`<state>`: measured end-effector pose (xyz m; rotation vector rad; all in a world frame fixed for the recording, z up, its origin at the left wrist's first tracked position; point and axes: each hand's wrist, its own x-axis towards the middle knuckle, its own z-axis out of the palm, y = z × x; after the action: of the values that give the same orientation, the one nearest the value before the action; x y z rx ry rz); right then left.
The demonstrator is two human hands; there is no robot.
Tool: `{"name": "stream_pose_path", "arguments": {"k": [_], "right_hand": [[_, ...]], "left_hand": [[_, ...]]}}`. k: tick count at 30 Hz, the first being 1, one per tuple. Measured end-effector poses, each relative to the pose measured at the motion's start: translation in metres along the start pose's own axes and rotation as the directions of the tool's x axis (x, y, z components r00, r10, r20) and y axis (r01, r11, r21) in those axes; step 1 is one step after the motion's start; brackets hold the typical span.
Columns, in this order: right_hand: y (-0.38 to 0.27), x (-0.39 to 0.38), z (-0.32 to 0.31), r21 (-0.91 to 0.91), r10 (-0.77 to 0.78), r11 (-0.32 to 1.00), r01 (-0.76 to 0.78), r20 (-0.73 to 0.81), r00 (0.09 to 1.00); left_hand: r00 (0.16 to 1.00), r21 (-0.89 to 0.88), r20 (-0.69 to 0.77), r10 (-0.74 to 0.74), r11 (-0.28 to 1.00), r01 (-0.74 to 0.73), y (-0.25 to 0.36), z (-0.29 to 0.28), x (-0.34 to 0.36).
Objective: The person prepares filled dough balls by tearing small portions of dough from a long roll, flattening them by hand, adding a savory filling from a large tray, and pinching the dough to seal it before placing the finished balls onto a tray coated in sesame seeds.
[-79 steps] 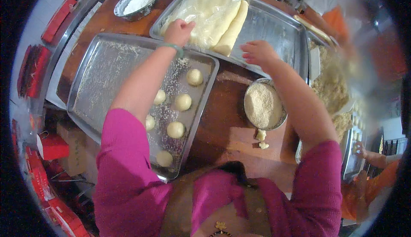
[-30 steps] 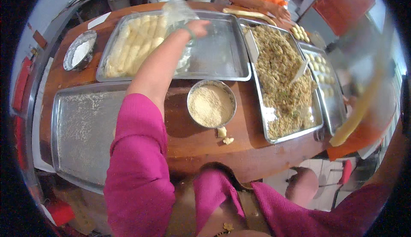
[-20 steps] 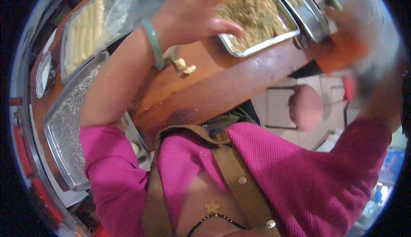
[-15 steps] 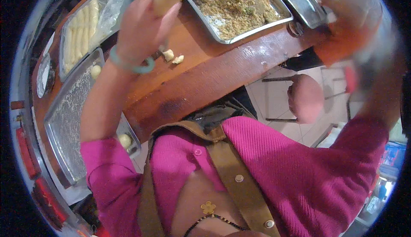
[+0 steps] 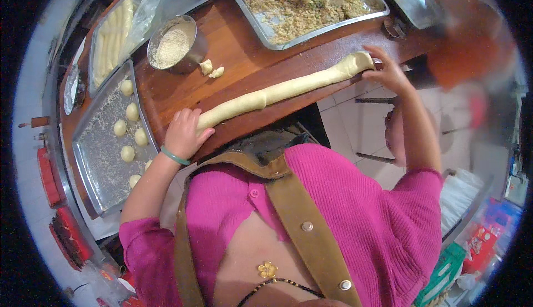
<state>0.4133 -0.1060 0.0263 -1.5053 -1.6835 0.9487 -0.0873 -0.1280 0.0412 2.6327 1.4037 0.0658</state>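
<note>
A long pale dough rope (image 5: 266, 97) lies along the near edge of the wooden table, thicker and folded over at its right end. My left hand (image 5: 183, 132), with a green bangle at the wrist, grips the left end between fingers and thumb. At the right end, my right hand (image 5: 388, 73) curls its thumb and fingers around the dough. Two small dough scraps (image 5: 211, 69) sit behind the rope, beside a metal bowl (image 5: 195, 58) of pale grains.
Left of me, a metal tray (image 5: 91, 179) holds several round dough balls (image 5: 132, 112). Beyond it stands a tray of dough strips (image 5: 114, 38) partly under plastic. A large tray (image 5: 300, 41) of crumbly brown filling is at the back. A stool (image 5: 394, 135) stands to the right.
The dough rope, raised in my left hand before, now lies stretched along the table. My left hand came down and nearer; my right hand moved in from the far right to the rope's end.
</note>
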Motion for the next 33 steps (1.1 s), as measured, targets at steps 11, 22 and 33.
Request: {"name": "stream_pose_path", "arguments": {"k": [11,22,33], "right_hand": [[-0.020,0.015,-0.015,0.007,0.149,0.989,-0.149,-0.018,0.989],[-0.092,0.014,0.028,0.612,-0.059,0.768,0.190,-0.228,0.972],[-0.098,0.028,0.035,0.779,0.076,0.547,0.306,-0.411,0.909]], "left_hand": [[0.987,0.517,0.138,-0.082,0.856,-0.001,-0.023,-0.048,0.025],[0.964,-0.946,-0.224,0.140,0.207,-0.250,0.204,-0.023,0.211],[0.951,-0.944,0.054,0.304,0.327,-0.051,0.201,0.004,0.214]]}}
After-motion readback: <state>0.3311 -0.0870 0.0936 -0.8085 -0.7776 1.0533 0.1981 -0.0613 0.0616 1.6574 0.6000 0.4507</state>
